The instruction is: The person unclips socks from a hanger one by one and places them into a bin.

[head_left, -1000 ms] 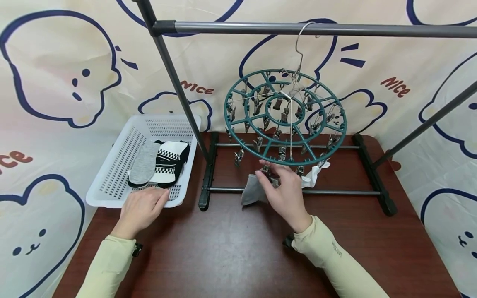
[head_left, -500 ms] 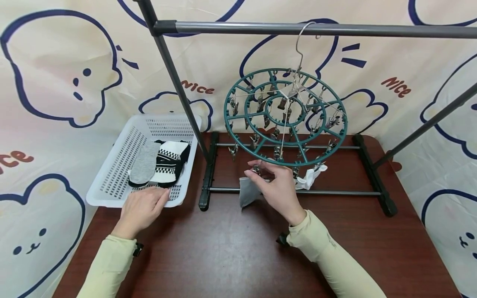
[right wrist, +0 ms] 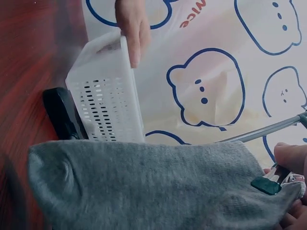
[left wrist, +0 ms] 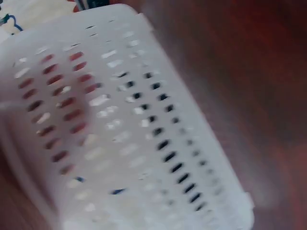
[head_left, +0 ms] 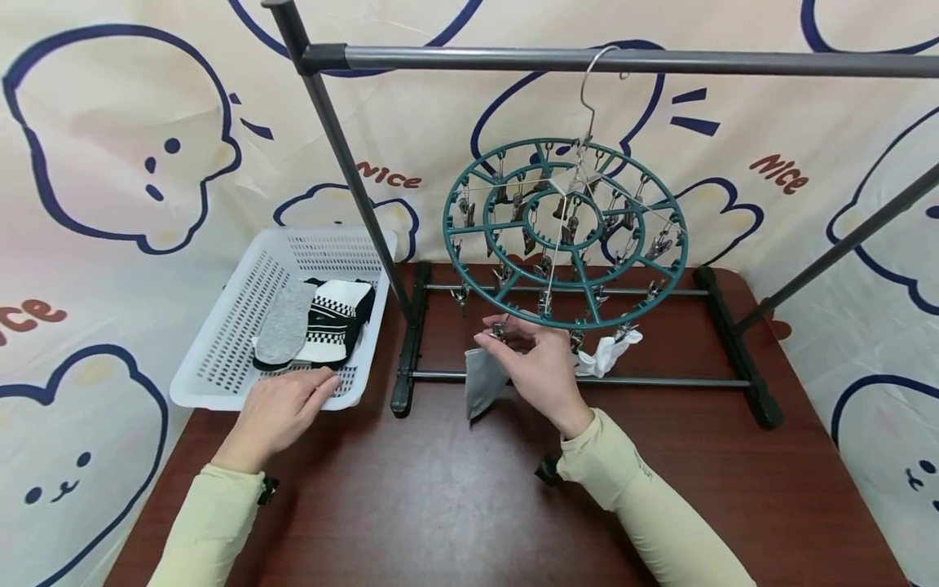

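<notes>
My right hand pinches a metal clip at the cuff of a grey sock, under the front edge of a round green clip hanger. The sock hangs down from there, its toe toward the table in the right wrist view. Beside that hand, a white sock hangs from the same hanger. At the left, my left hand grips the front rim of a white perforated basket, with fingers curled over the edge. Inside the basket lie a grey sock and black-and-white patterned socks.
The hanger hooks onto the top bar of a dark metal rack. Its slanted left post rises beside the basket, and a low crossbar runs behind my right hand. Several unused clips dangle around the rings. Brown table lies underneath.
My right hand has shifted slightly left with the clip and grey sock, and the round hanger has turned a little with it. The white sock has swung left. My left hand stays at the basket.
</notes>
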A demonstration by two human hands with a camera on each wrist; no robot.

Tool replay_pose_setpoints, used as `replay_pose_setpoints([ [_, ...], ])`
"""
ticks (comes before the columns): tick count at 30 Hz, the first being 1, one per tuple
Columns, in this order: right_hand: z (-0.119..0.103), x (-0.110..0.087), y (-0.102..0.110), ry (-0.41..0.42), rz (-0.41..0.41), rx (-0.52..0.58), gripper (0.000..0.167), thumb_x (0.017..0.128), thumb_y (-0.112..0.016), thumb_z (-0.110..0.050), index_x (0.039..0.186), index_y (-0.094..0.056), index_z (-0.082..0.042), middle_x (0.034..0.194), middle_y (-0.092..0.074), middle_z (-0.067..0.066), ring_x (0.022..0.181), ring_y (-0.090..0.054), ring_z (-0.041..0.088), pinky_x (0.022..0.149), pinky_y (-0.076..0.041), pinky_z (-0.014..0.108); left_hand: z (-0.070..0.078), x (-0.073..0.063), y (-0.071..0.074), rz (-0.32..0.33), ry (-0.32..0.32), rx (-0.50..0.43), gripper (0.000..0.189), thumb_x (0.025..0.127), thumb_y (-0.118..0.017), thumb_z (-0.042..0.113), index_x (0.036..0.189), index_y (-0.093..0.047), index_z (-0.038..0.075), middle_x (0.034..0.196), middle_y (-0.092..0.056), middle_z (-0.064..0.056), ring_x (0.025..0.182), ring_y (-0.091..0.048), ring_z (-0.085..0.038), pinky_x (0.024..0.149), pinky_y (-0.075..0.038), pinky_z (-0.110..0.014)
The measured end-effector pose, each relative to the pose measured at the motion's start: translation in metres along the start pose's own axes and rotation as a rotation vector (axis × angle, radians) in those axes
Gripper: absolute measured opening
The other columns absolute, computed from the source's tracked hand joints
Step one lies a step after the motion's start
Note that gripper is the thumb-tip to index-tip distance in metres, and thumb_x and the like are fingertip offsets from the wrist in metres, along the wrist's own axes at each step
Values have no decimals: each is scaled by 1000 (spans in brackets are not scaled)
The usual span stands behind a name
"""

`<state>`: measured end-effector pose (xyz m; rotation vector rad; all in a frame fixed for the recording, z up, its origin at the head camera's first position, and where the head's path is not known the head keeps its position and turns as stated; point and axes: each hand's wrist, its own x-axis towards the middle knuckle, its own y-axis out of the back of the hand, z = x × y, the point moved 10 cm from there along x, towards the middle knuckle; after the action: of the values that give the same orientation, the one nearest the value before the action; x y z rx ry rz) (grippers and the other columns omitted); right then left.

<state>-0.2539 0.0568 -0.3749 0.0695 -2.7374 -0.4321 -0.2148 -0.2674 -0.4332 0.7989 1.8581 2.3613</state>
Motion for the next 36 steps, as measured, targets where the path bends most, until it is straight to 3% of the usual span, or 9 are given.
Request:
replay_pose_setpoints([
  [2,-2,0,0,13,1,2,20,90,-83,-22,108,-80,-14,89,-75,3,83,-70,13,76,-59,29,11,2,5,32,-14,-7,11,98,-68,26,98,-72,16,86,-73,-1,85,-71,-25,66,-53,-46],
  [5,-3,0,-1,25,1,12,19,90,-83,-20,106,-79,-13,85,-73,4,79,-69,13,74,-59,29,36,7,15,110,-66,-62,29,96,-69,26,121,-72,10,113,-76,-8,104,-69,-29,85,-55,-48],
  [9,-3,1,-3,23,-3,27,17,91,-82,-20,105,-79,-12,84,-72,4,77,-69,13,73,-58,28,77,22,17,156,-119,-266,45,96,-72,22,138,-63,8,131,-68,-11,120,-63,-29,102,-48,-47],
  [16,-6,5,-5,45,-11,36,15,92,-80,-19,105,-78,-11,83,-71,4,75,-68,13,72,-58,28,132,51,-41,-112,8,-729,69,102,-67,27,161,-32,17,156,-52,-7,142,-51,-24,114,-44,-49],
  [18,-7,6,-6,58,-21,41,14,93,-79,-19,105,-78,-11,84,-72,5,75,-69,13,72,-58,28,142,56,-58,-194,65,-866,62,105,-64,28,159,-36,17,152,-55,-6,139,-54,-24,110,-47,-49],
  [21,-6,6,-8,58,-31,59,13,94,-79,-18,105,-77,-10,85,-74,4,76,-70,13,73,-59,28,152,63,-72,-251,113,-1006,44,107,-60,27,147,-51,13,127,-66,-4,111,-64,-18,92,-55,-39],
  [24,-4,5,-10,50,-35,79,13,94,-78,-18,105,-77,-10,85,-76,5,77,-71,13,74,-59,28,158,70,-74,-231,105,-1054,24,108,-57,22,123,-66,6,88,-62,-1,75,-55,-12,69,-46,-28],
  [27,-5,5,-11,53,-40,87,13,95,-77,-18,105,-77,-10,85,-77,5,79,-72,13,73,-59,28,159,74,-72,-184,86,-1043,22,108,-56,18,98,-69,4,70,-49,1,61,-44,-9,59,-38,-23],
  [36,-2,3,-13,19,-53,118,11,96,-75,-14,104,-75,-5,86,-75,9,84,-74,15,75,-60,26,157,69,-74,-240,113,-1035,25,107,-59,20,91,-71,6,70,-58,-1,59,-47,-8,57,-40,-23],
])
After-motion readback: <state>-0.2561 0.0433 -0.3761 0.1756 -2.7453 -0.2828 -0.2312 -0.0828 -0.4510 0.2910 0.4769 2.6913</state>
